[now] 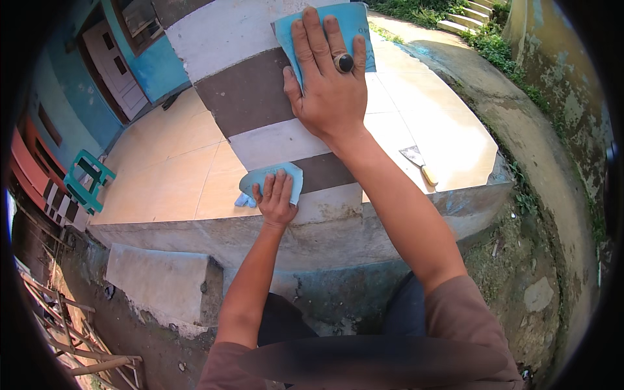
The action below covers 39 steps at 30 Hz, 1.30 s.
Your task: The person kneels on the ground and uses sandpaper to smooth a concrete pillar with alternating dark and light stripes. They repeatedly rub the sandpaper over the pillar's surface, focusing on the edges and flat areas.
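Note:
A square pillar [248,95] with white and dark brown bands rises in front of me. High on it, my right hand [329,78], with a black-stoned ring, presses a blue sandpaper sheet [360,22] against the surface, palm flat and fingers slightly spread. Lower down, near the pillar's left edge, my left hand [278,197] holds a smaller blue sandpaper piece [253,180] against the pillar, its fingers lying over the sheet. A small crumpled blue item [245,200] lies on the floor just left of that hand; its kind is unclear.
A scraper [418,163] with a pale handle lies on the tiled porch floor [178,170], right of the pillar. A green plastic stool [89,180] stands at the left. Below the porch edge are a concrete step [158,280] and bamboo poles [100,363].

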Each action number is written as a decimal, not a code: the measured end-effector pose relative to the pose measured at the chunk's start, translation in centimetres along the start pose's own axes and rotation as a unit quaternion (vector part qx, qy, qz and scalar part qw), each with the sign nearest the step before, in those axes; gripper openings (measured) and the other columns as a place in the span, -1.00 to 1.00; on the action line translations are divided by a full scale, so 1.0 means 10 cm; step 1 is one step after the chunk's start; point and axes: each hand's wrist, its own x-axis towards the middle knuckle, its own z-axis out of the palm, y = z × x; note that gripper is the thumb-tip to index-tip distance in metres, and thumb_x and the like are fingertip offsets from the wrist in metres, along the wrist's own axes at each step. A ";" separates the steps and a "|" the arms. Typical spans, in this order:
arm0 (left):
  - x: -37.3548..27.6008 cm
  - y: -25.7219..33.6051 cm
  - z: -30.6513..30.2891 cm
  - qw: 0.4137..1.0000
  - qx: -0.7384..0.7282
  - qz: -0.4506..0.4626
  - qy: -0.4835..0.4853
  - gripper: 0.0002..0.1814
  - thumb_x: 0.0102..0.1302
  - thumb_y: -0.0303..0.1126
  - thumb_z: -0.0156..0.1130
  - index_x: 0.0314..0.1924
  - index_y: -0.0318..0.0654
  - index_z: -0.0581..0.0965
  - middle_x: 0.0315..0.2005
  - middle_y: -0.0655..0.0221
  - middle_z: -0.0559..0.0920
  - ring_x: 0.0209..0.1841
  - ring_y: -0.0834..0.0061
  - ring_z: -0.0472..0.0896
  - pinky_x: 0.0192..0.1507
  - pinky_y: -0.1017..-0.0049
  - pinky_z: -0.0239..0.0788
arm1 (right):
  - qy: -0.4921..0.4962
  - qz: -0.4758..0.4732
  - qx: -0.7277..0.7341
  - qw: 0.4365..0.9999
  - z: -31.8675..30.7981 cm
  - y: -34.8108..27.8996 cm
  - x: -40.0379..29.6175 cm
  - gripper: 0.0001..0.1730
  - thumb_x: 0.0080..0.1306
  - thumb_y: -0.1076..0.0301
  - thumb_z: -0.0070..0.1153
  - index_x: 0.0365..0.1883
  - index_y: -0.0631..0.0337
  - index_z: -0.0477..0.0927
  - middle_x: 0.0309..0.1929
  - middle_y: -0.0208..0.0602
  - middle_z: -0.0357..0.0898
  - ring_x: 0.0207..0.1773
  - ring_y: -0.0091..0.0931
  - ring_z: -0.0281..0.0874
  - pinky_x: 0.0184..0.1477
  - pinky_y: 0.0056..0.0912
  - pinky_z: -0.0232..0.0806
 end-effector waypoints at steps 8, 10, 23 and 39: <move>0.08 0.07 0.02 0.998 -0.033 -0.043 0.021 -0.61 0.28 -0.41 0.08 0.10 -0.13 0.64 0.25 0.36 0.57 0.46 0.31 0.32 0.54 0.09 -0.28 | -0.263 -0.008 0.009 0.965 -0.39 -0.02 -2.47 -0.14 0.20 0.00 0.20 0.47 -0.01 0.30 0.59 -0.41 0.07 0.64 -0.33 -0.11 0.53 0.12 -0.24; 0.08 0.09 0.04 0.998 -0.033 -0.042 0.021 -0.62 0.29 -0.40 0.09 0.09 -0.13 0.64 0.25 0.37 0.57 0.46 0.32 0.31 0.54 0.10 -0.28 | -0.243 -0.012 0.007 0.970 -0.38 0.00 -2.26 -0.15 0.20 0.00 0.19 0.47 -0.02 0.30 0.59 -0.41 0.07 0.64 -0.33 -0.10 0.52 0.13 -0.23; -0.02 -0.08 -0.01 1.000 -0.005 0.003 0.020 -0.52 0.26 -0.30 0.07 0.16 -0.23 0.58 0.26 0.20 0.55 0.48 0.15 0.28 0.53 0.02 -0.33 | -0.037 -0.037 0.022 0.998 0.00 -0.09 -0.26 -0.26 0.32 -0.03 0.06 0.44 0.00 0.34 0.57 -0.43 0.12 0.58 -0.35 0.03 0.53 0.08 -0.23; 0.02 0.09 0.03 0.999 -0.010 -0.038 0.019 -0.62 0.36 -0.32 0.01 0.09 -0.13 0.65 0.23 0.38 0.59 0.47 0.30 0.30 0.54 0.09 -0.28 | 0.090 -0.032 -0.034 0.995 -0.02 0.01 1.09 -0.21 0.42 -0.05 -0.19 0.48 0.28 0.21 0.58 -0.16 0.04 0.60 -0.21 -0.03 0.58 0.05 -0.29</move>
